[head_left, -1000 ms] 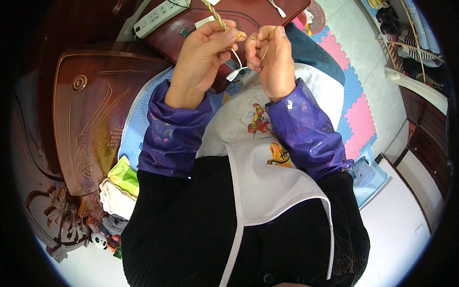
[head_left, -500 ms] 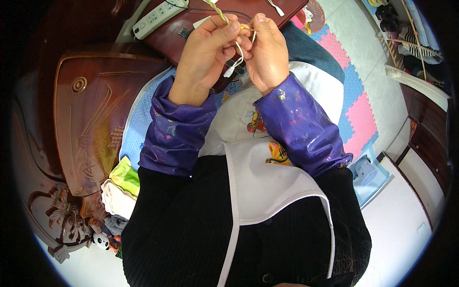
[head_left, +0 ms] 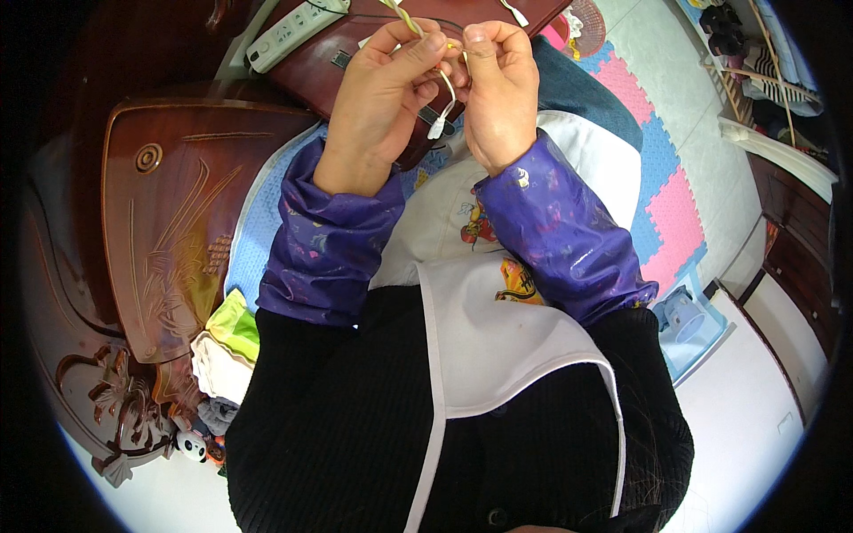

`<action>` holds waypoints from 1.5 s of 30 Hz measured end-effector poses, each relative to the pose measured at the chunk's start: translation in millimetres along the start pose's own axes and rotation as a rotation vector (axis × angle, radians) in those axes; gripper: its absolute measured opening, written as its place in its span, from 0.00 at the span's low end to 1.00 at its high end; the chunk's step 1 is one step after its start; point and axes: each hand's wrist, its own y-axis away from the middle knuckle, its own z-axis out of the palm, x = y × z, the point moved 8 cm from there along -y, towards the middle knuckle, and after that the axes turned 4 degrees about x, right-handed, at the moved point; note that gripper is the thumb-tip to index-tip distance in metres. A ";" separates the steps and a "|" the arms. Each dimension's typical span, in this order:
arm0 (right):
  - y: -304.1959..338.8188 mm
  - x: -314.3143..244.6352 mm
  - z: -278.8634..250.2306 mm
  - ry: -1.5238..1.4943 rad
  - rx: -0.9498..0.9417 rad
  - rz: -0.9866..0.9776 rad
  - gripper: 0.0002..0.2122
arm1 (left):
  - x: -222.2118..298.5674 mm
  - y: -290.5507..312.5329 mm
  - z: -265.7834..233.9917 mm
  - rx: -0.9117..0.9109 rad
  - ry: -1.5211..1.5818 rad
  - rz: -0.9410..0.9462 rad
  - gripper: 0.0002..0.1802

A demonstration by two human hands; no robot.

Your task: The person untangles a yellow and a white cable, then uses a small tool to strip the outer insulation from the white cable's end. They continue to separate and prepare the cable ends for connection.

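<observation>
A twisted yellow-and-white wire (head_left: 408,18) runs down into my left hand (head_left: 378,107), which pinches it between thumb and fingers. My right hand (head_left: 499,102) is level with it, thumb and forefinger pinched on a thin strand of the same wire. A short yellow stretch shows between the two sets of fingertips. From beneath the fingers hangs a loose white lead ending in a small white connector plug (head_left: 436,129). Both forearms wear shiny purple sleeve covers (head_left: 329,244). The fingers hide exactly how the strands meet.
Under my hands lies a dark red surface (head_left: 306,78) with a black buckle. A white power strip (head_left: 293,40) rests at its left, and another white plug (head_left: 518,15) at its far edge. A carved wooden chair (head_left: 191,151) stands left; pink and blue foam mats (head_left: 671,218) lie right.
The hanging plug has swung slightly right. My right thumb and fingers have shifted in their pinch on the strand, while my left hand stays nearly in place.
</observation>
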 end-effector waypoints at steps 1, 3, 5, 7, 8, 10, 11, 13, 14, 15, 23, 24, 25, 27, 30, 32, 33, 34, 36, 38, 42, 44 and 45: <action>0.6 -1.7 1.0 0.007 -0.008 -0.010 0.06 | -0.2 -0.1 0.2 -0.007 -0.001 -0.002 0.06; 3.2 -6.7 2.9 0.021 -0.025 -0.030 0.05 | -0.8 -1.2 -0.9 -0.022 -0.004 -0.007 0.06; 6.1 -6.4 3.3 -0.014 -0.084 -0.013 0.05 | -2.3 -3.0 -2.0 -0.081 -0.013 -0.016 0.07; 9.3 -7.4 1.9 -0.055 -0.109 0.024 0.05 | -2.4 -2.7 -2.2 -0.090 -0.015 -0.015 0.07; 11.1 -8.8 1.0 -0.079 -0.104 0.052 0.05 | -1.7 -1.8 -2.1 -0.070 -0.013 -0.009 0.07; 11.3 -9.7 -1.6 -0.153 -0.136 0.081 0.05 | -0.8 -1.1 -2.9 -0.047 -0.003 -0.008 0.07; 12.2 -13.3 -0.8 -0.092 -0.145 0.030 0.05 | -0.5 -0.8 -3.2 -0.044 0.005 -0.013 0.07; 15.4 -21.1 2.6 0.029 -0.164 -0.073 0.06 | -0.3 -0.7 -4.4 -0.025 0.011 -0.011 0.08; 14.7 -19.5 0.9 0.035 -0.145 -0.054 0.06 | -0.4 -0.6 -4.8 -0.008 0.010 -0.004 0.08; 13.8 -17.6 -1.0 0.040 -0.126 -0.035 0.06 | -0.1 -0.4 -5.5 0.009 0.009 0.003 0.08; 9.8 0.2 -7.7 0.065 -0.171 0.122 0.06 | 4.5 4.5 -8.3 -0.054 -0.106 0.038 0.14; 9.1 1.5 -6.6 0.069 -0.186 0.163 0.06 | 4.7 5.8 -7.7 -0.066 -0.097 0.032 0.15; 9.1 2.7 -5.4 0.074 -0.203 0.204 0.06 | 7.2 7.6 -8.2 -0.044 -0.126 0.062 0.15; 8.8 -0.5 -1.2 0.125 -0.255 0.215 0.07 | 12.4 11.1 -8.5 0.001 -0.185 0.123 0.16; 7.5 -2.2 2.5 0.141 -0.324 0.266 0.07 | 13.1 10.8 -11.6 -0.012 -0.258 0.164 0.20; 6.2 -0.9 3.4 0.155 -0.356 0.287 0.07 | 27.1 15.0 -13.5 0.136 -0.480 0.374 0.25; 5.0 -0.3 3.2 0.170 -0.364 0.285 0.07 | 34.1 19.2 -11.8 0.211 -0.591 0.479 0.27; 3.8 0.1 2.3 0.184 -0.369 0.282 0.07 | 44.8 27.1 0.2 0.245 -0.797 0.621 0.27; 2.1 -1.5 3.2 0.220 -0.391 0.258 0.07 | 63.4 47.6 28.8 0.314 -1.209 0.906 0.27; 1.5 -4.3 6.0 0.261 -0.410 0.244 0.07 | 63.1 48.5 28.0 0.209 -1.395 1.034 0.19; 0.3 -5.5 6.9 0.302 -0.426 0.258 0.07 | 60.3 49.2 25.8 0.184 -1.411 1.141 0.08; 0.7 -4.9 6.3 0.263 -0.422 0.277 0.07 | 58.0 51.5 27.6 0.175 -1.433 1.196 0.08; 0.7 -5.5 6.8 0.227 -0.414 0.280 0.07 | 56.8 52.6 28.7 0.171 -1.444 1.223 0.09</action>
